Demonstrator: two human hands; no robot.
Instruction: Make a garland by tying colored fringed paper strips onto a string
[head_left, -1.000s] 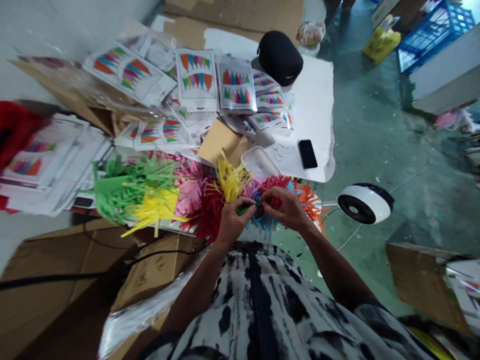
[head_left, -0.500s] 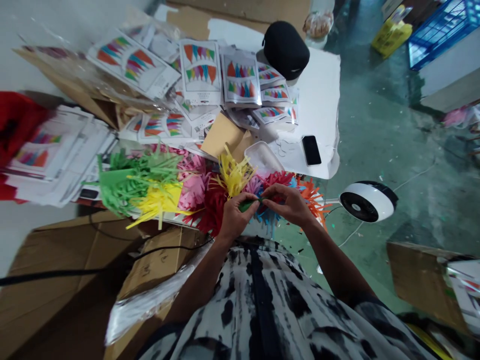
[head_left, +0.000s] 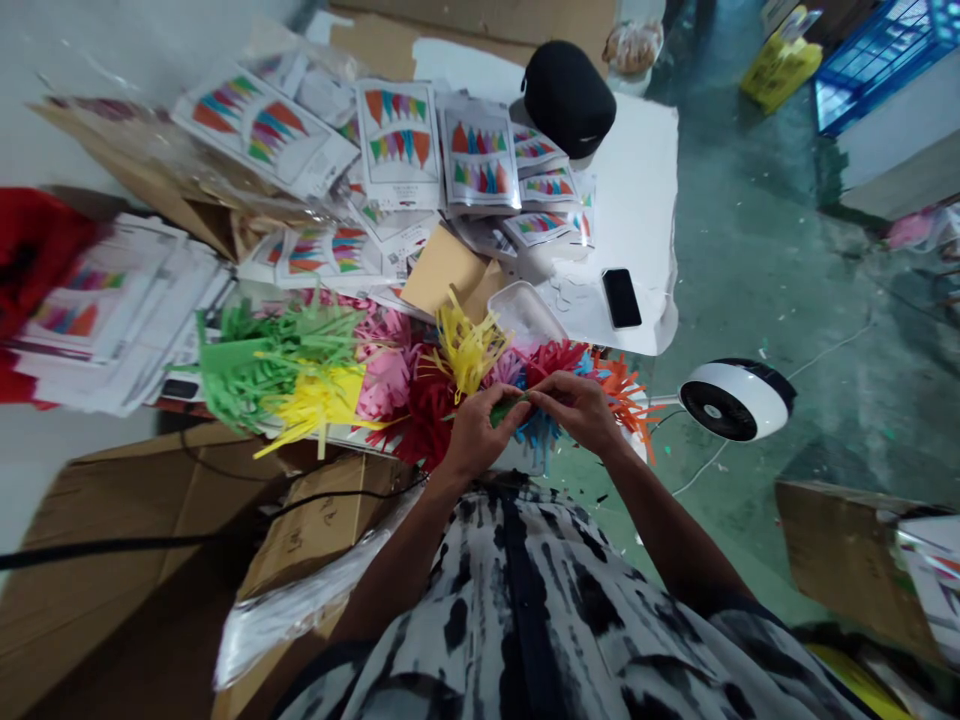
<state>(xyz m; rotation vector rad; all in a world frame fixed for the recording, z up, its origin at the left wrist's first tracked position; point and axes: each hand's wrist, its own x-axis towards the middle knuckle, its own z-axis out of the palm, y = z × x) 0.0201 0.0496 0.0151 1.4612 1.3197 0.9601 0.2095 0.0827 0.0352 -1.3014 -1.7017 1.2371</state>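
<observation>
Packets: a stack of white printed paper packets [head_left: 112,310] lies at the far left of the white-topped bench [head_left: 637,200], and more of them fan out along its back.
Boxes: brown cardboard boxes [head_left: 135,600] stand below the bench's near edge, with a black cable [head_left: 112,552] running across them.
Fringe pile: green fringed paper [head_left: 247,365], yellow fringed paper [head_left: 315,405], pink fringed paper [head_left: 382,375] and red fringed paper [head_left: 420,420] overlap along the near edge.
Left hand: the left hand [head_left: 472,440] is curled tight, thumb and fingertips pinched on the strip's left end.
Strip: a small green paper strip [head_left: 508,407] is held between both hands, just over the pile at the bench's near edge. Its long axis runs across the view from hand to hand, with the right end tipped slightly away from the person.
Right hand: the right hand [head_left: 581,410] is palm down, fingers narrowed to a pinch on the strip's right end.
Under the hands: blue fringed paper [head_left: 540,432] lies beneath them, and orange fringed paper [head_left: 622,392] sticks out to the right.
Phone: a black slab phone [head_left: 621,298] lies flat on the bench beyond the right hand.
Fan: a round white desk fan with a black face [head_left: 735,400] sits right of the bench, over the green floor [head_left: 750,250].
</observation>
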